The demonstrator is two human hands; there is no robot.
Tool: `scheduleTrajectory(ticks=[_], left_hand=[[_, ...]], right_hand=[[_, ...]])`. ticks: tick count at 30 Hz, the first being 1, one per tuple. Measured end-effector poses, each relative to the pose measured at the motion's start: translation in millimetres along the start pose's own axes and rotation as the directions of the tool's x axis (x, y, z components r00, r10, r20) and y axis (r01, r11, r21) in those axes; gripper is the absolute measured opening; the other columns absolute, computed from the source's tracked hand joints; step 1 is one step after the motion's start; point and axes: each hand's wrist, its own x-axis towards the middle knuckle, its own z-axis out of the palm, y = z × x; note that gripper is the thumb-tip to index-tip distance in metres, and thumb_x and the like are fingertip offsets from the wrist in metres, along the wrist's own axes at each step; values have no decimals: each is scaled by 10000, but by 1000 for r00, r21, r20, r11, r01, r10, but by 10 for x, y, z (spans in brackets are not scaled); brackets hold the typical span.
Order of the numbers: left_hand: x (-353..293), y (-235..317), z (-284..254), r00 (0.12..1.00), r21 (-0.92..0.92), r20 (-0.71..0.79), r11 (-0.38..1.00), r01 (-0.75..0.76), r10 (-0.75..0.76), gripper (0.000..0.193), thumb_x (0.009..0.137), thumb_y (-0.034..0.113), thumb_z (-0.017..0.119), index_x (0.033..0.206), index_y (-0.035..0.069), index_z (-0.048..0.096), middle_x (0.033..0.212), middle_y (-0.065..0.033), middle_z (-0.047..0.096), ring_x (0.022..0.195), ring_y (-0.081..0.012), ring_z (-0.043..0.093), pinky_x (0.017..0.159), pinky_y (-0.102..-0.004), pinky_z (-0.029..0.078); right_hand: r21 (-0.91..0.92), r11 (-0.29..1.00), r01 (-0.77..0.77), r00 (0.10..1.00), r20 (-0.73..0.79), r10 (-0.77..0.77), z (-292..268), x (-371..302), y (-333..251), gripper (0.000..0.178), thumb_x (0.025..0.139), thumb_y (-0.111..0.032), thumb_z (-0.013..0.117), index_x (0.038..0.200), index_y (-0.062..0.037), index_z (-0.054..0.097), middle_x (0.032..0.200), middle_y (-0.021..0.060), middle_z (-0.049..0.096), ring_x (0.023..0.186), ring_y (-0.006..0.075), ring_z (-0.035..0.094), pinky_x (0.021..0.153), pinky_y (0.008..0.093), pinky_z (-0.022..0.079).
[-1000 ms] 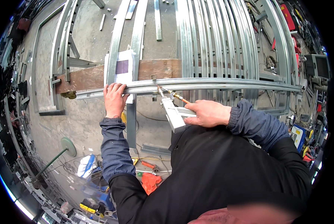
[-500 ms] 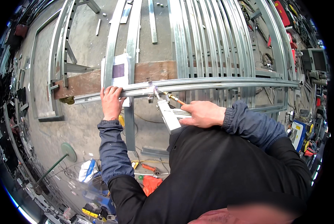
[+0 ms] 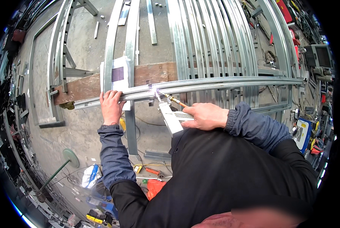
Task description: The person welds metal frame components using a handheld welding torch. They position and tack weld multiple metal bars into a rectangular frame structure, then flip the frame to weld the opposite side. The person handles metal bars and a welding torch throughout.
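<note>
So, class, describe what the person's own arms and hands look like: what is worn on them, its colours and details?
Both arms wear dark blue-grey long sleeves with gathered, elasticated cuffs at the wrists, the left sleeve creased along its length, the right sleeve bunched near the cuff. Over the torso sits a black garment. The left hand and right hand are bare: no gloves, and no rings or watch can be seen.

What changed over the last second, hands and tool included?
Little moved. The right hand keeps its grip on the white welding torch, and a bright glow now shows at its tip on the long metal channel. The left hand stays pressed on the channel by the wooden beam.
</note>
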Motion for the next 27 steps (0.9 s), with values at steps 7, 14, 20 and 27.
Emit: scheduleTrajectory(ticks=[7, 14, 20, 27], left_hand=[[0, -7, -10, 1000, 2, -2, 1000, -5, 5, 483, 802, 220, 910, 1259, 152, 770, 1244, -7, 725, 1296, -254, 616, 1273, -526, 332], [-16, 0, -5, 1000, 7, 4, 1000, 5, -5, 493, 804, 223, 911, 1269, 156, 762, 1266, 0, 713, 1318, -241, 600, 1285, -532, 321], [-14, 5, 5, 1000, 6, -11, 1000, 2, -1, 494, 805, 221, 911, 1272, 158, 764, 1257, 3, 715, 1302, -247, 606, 1279, -533, 331], [-26, 5, -1, 1000, 2, -16, 1000, 14, -14, 486, 805, 218, 910, 1266, 161, 768, 1238, 2, 717, 1287, -250, 611, 1275, -527, 341]], right_hand=[[18, 1000, -19, 1000, 3, 19, -13, -37, 10, 628, 1057, -581, 653, 1349, -26, 647, 1094, 272, 738, 1049, 483, 726, 916, 564, 573], [11, 999, -42, 999, 23, 42, -51, -82, -2, 634, 1060, -583, 645, 1353, -20, 647, 1085, 275, 738, 1039, 483, 729, 911, 560, 575], [13, 999, -33, 999, 1, 33, -16, -97, 41, 612, 1060, -582, 645, 1309, -23, 654, 1043, 261, 738, 1004, 483, 730, 891, 559, 574], [22, 997, -73, 996, 52, 72, -71, -123, -9, 617, 1058, -549, 651, 1394, -32, 626, 1101, 276, 703, 1070, 477, 697, 938, 551, 552]])
